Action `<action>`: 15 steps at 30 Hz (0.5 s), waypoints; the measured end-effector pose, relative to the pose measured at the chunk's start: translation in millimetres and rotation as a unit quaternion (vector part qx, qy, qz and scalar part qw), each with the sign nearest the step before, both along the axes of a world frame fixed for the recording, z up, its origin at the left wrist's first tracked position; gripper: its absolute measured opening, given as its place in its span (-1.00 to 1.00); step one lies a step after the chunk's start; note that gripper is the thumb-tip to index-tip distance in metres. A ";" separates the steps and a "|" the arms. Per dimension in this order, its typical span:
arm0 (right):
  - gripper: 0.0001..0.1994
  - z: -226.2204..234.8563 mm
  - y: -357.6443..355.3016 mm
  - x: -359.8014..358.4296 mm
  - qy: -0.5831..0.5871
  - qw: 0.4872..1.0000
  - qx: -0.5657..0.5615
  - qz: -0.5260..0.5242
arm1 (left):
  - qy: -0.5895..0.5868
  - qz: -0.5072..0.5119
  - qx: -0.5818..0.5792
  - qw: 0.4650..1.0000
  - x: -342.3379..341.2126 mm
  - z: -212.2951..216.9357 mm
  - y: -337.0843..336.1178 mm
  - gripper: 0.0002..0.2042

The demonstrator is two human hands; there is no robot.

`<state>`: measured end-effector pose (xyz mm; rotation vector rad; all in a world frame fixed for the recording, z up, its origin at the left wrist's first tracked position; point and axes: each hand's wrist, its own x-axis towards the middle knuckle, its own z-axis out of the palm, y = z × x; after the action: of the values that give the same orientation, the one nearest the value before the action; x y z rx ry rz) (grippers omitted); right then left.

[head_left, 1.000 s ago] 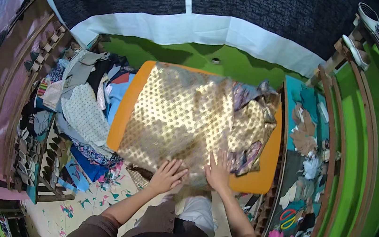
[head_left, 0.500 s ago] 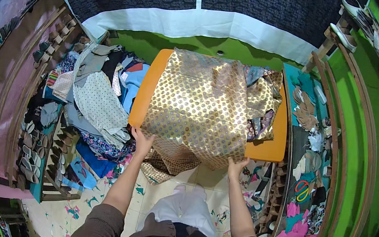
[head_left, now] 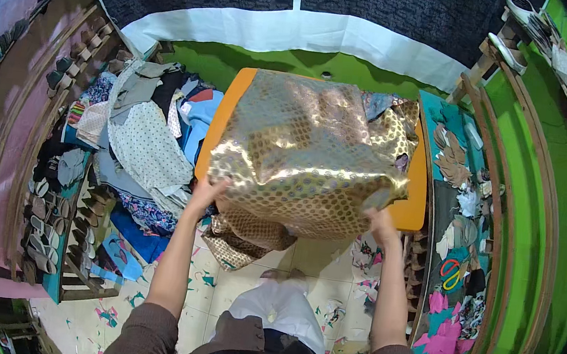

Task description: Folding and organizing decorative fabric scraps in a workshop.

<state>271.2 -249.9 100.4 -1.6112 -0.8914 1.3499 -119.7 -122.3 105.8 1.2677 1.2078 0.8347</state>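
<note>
A shiny gold fabric (head_left: 288, 142) with a round pattern spreads over an orange table (head_left: 413, 214) and hangs off its near edge. My left hand (head_left: 208, 194) grips the cloth by its near left corner. At the near right, my right hand (head_left: 382, 226) pinches the other corner, lifted a little and slightly blurred. Between the hands the cloth is raised in a fold. Its loose end (head_left: 236, 242) droops below the table edge toward the floor. More crumpled gold and dark patterned cloth (head_left: 395, 130) lies at the table's right side, partly covered.
Heaped clothes and fabrics (head_left: 150, 139) stand left of the table. A left rack (head_left: 42, 239) holds shoe-shaped pieces. On the right bench (head_left: 447, 197) are scraps, scissors (head_left: 450, 274) with coloured handles and pink cloth (head_left: 444, 338). Small scraps litter the tiled floor (head_left: 211, 303).
My right hand has moved right and up with its corner of the gold fabric, and my left hand slightly up. The cloth now billows and its right side reaches further over the table.
</note>
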 end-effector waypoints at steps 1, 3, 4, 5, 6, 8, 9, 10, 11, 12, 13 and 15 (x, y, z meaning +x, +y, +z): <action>-0.41 2.2 6.0 -5.3 -0.138 0.980 -0.118 0.076 | 0.141 -0.076 -0.035 0.986 -9.9 -16.2 3.4 -0.45; -0.37 -4.7 0.1 -27.1 -0.076 0.987 -0.076 0.123 | 0.127 -0.189 -0.054 0.972 -23.6 -50.7 1.3 -0.47; -0.42 -13.5 -4.5 -15.6 -0.091 0.988 -0.085 0.093 | 0.131 -0.199 -0.076 0.968 -18.6 -49.1 4.1 -0.52; -0.47 -13.7 -11.5 -10.2 -0.101 0.988 -0.098 0.069 | 0.138 -0.205 -0.106 0.963 -17.0 -38.1 -4.0 -0.56; -0.50 -9.8 -18.3 2.6 -0.020 0.999 -0.047 0.018 | 0.058 -0.169 -0.087 0.980 -15.8 -26.0 -8.5 -0.60; -0.58 36.4 -26.1 12.8 0.265 0.961 0.047 -0.064 | -0.089 -0.123 -0.088 0.984 -27.8 5.7 -10.2 -0.63; -0.53 26.1 -33.4 26.6 0.264 0.958 0.085 -0.073 | -0.140 -0.112 -0.111 0.978 -34.3 8.4 -13.2 -0.57; -0.49 24.2 -33.9 22.0 0.161 0.986 0.008 -0.034 | -0.031 -0.162 -0.121 0.979 -25.9 13.3 -16.5 -0.53; -0.45 23.8 -30.9 14.2 0.056 0.996 -0.069 0.009 | 0.080 -0.205 -0.125 0.967 -22.2 21.6 -20.5 -0.48; -0.41 0.9 -33.3 14.4 -0.050 0.992 -0.072 0.088 | 0.090 -0.293 -0.031 0.951 -22.9 -5.1 -21.0 -0.44; -0.38 -18.8 -37.9 17.0 -0.157 0.972 -0.075 0.160 | 0.091 -0.278 -0.035 0.956 -15.9 -15.4 -26.8 -0.50; -0.41 -3.1 -41.8 4.8 -0.219 0.962 -0.100 0.126 | 0.133 -0.237 -0.118 0.955 -11.2 10.8 -33.2 -0.64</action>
<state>276.0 -291.7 97.3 -2.0578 -1.2918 1.3049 -130.9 -155.5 116.6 1.4198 1.1027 0.1666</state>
